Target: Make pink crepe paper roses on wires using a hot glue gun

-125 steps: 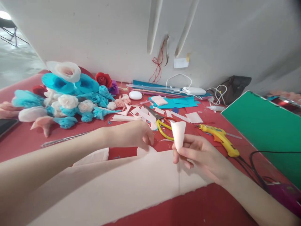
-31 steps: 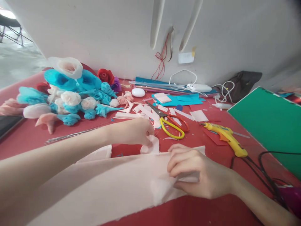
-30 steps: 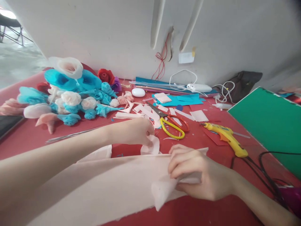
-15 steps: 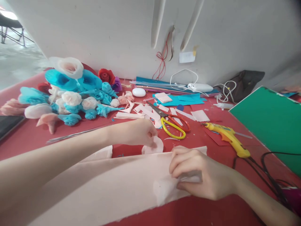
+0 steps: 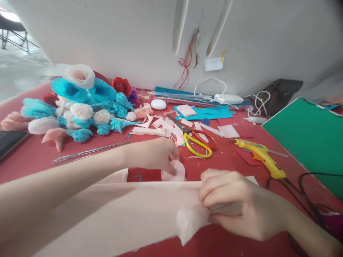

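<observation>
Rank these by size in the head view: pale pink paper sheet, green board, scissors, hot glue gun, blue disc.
1. Pale pink paper sheet, though nearest the camera
2. Green board
3. Scissors and hot glue gun: too alike to rank
4. Blue disc

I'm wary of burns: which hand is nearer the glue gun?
Right. The right hand is on the near side of the glue gun; the left hand is farther off, left of the scissor handles.

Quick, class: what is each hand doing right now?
Left hand: touching a rounded pale paper piece; whether gripped cannot be told.
Right hand: closed, holding a pale paper cone.
</observation>
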The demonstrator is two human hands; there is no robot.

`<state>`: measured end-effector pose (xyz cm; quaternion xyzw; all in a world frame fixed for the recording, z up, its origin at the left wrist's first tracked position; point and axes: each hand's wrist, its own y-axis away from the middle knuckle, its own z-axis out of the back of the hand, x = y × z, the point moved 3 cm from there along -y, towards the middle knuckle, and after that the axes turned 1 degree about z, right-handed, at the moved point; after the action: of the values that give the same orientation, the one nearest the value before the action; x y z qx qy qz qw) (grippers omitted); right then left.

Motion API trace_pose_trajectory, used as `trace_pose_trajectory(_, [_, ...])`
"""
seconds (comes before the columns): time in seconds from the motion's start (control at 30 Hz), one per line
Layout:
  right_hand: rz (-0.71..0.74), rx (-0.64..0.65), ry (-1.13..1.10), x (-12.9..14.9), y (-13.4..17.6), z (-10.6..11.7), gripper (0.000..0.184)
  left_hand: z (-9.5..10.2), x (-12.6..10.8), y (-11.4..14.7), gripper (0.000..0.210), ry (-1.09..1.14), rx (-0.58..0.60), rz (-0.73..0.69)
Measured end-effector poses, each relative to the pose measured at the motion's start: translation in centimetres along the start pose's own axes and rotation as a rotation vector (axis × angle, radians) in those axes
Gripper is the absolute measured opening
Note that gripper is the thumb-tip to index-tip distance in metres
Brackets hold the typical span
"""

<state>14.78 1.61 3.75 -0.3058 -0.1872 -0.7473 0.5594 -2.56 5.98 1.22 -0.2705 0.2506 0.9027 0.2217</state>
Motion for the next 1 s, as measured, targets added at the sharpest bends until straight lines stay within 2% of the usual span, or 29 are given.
trace_pose_trajectory(0.13, [0.007, -0.152, -0.089, -1.0, 0.0, 0.1, 0.007, 0.5, 0.0, 0.3, 0.034, 0.002, -0.058, -0.040])
trace_pose_trajectory(0.23, [-0.020, -0.327, -0.142, -1.8, 0.3, 0.4, 0.003, 1.2, -0.8, 0.4, 0.031, 0.059, -0.150, -0.078])
trace_pose_trajectory(0.3, [-0.079, -0.462, -0.146, -2.2, 0.5, 0.8, 0.004, 1.5, -1.5, 0.5, 0.038, 0.118, -0.175, -0.112])
trace_pose_trajectory(0.4, [-0.156, -0.666, -0.134, -2.3, 0.8, 1.4, 0.007, 1.4, -2.7, 0.8, 0.050, 0.393, -0.095, -0.200])
trace_pose_trajectory(0.47, [-0.167, -0.774, -0.121, -2.0, 0.9, 1.7, 0.009, 1.2, -3.3, 1.2, 0.045, 0.597, -0.065, -0.243])
trace_pose_trajectory(0.53, [-0.156, -0.858, -0.109, -1.7, 1.0, 1.9, 0.010, 1.1, -3.8, 1.5, 0.038, 0.666, -0.079, -0.247])
trace_pose_trajectory(0.6, [-0.145, -0.914, -0.098, -1.4, 1.0, 2.0, 0.009, 0.8, -4.4, 1.9, 0.029, 0.727, -0.093, -0.260])
trace_pose_trajectory(0.7, [-0.135, -0.954, -0.081, -1.0, 1.1, 2.1, 0.011, 0.3, -5.1, 2.4, 0.025, 0.765, -0.118, -0.288])
trace_pose_trajectory(0.77, [-0.132, -0.964, -0.079, -0.8, 1.2, 2.0, 0.014, 0.0, -5.4, 2.6, 0.023, 0.726, -0.198, -0.299])
trace_pose_trajectory(0.9, [-0.147, -0.989, -0.089, -0.6, 1.3, 1.9, 0.012, 0.4, -5.4, 3.0, 0.025, 0.703, -0.437, -0.256])
trace_pose_trajectory(1.0, [-0.155, -0.939, -0.070, -0.4, 1.1, 1.6, 0.013, 0.8, -5.3, 3.2, 0.027, 0.786, -0.514, -0.200])
